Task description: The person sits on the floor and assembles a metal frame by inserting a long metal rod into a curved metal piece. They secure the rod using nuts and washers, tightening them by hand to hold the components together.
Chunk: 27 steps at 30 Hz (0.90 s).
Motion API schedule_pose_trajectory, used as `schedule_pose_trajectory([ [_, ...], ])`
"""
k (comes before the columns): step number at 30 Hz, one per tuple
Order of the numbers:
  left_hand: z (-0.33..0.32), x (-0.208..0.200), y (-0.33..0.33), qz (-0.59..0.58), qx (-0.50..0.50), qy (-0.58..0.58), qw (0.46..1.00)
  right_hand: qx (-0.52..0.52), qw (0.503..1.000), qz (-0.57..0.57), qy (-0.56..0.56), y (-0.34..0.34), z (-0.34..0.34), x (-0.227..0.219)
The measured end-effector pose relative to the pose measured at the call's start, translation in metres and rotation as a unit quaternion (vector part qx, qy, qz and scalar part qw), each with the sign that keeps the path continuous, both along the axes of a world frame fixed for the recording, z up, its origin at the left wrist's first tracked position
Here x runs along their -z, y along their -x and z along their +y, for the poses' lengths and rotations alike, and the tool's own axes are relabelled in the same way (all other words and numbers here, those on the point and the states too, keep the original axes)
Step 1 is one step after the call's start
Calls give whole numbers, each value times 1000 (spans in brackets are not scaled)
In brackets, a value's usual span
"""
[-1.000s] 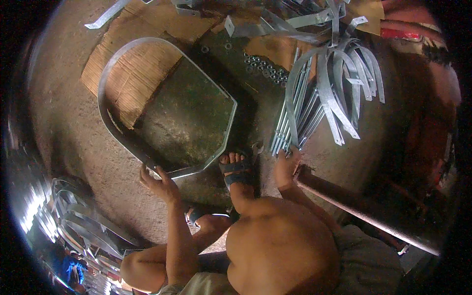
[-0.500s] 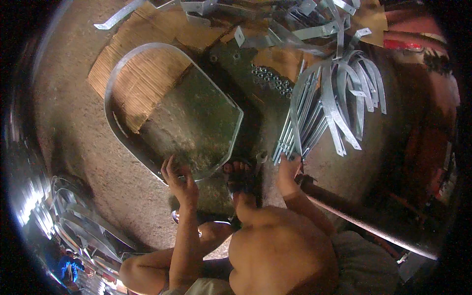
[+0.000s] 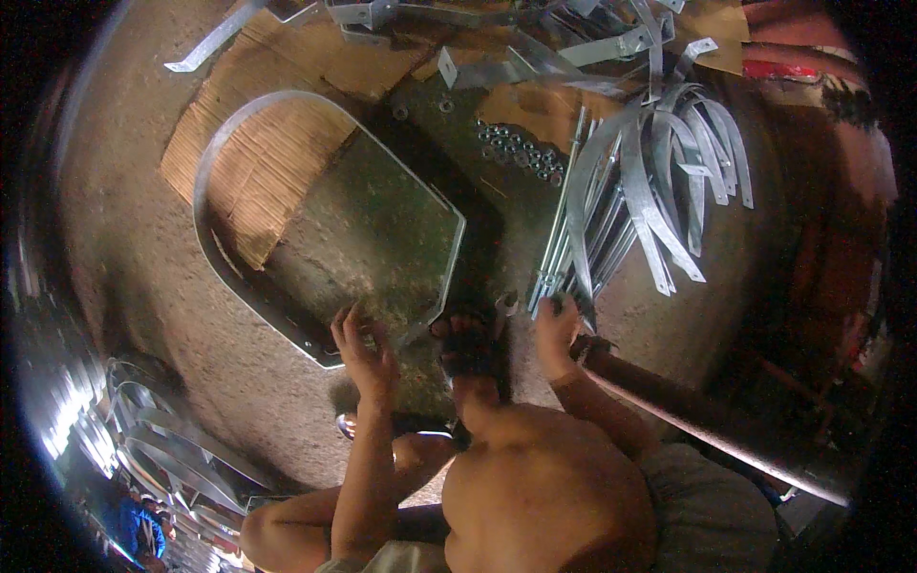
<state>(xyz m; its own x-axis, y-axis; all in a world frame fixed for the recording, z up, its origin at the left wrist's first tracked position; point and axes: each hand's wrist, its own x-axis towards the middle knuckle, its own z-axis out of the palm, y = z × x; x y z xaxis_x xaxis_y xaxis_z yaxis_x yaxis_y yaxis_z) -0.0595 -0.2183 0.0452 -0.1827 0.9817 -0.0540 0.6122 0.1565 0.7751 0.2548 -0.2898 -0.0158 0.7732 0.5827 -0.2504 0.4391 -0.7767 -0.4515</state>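
L. hand (image 3: 365, 349): hung at nr. side of metal loop (image 3: 218, 138), fingers apart, half-curled; couldn't tell if touching. R. hand (image 3: 556, 329): set at nr. ends of metal rods (image 3: 554, 239), fingers bent; couldn't tell if clamped on them. Loop: lay ahead of L. hand, far part over cardbd. (image 3: 277, 172), rest over floor (image 3: 162, 267); curved at far end, angled at R. Rods: lay bundled R. of loop, partly under curved strips (image 3: 638, 181). Nuts (image 3: 521, 148): sat clustered betw. loop and rods. Washers (image 3: 400, 113): lay L. of nuts. Wrench (image 3: 506, 304): lay betw. sandalled foot (image 3: 465, 349) and R. hand. Pipe (image 3: 707, 411): ran from nr. R. wrist toward lower R. Curved bands (image 3: 181, 439): lay piled, lower L.
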Motion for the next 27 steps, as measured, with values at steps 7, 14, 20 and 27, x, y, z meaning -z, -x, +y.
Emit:
schedule_pose_trajectory([
  [7,37,-17,-56,-234,47,148,960,-80,854,513,-36,84,32,-94],
  [14,55,-18,-106,-34,309,335,890,-222,812,537,48,84,-7,-48],
  [20,40,-38,-91,61,325,336,882,-407,810,407,110,66,14,-53],
  [27,12,-85,-9,113,208,302,924,-266,883,386,26,58,118,-107],
])
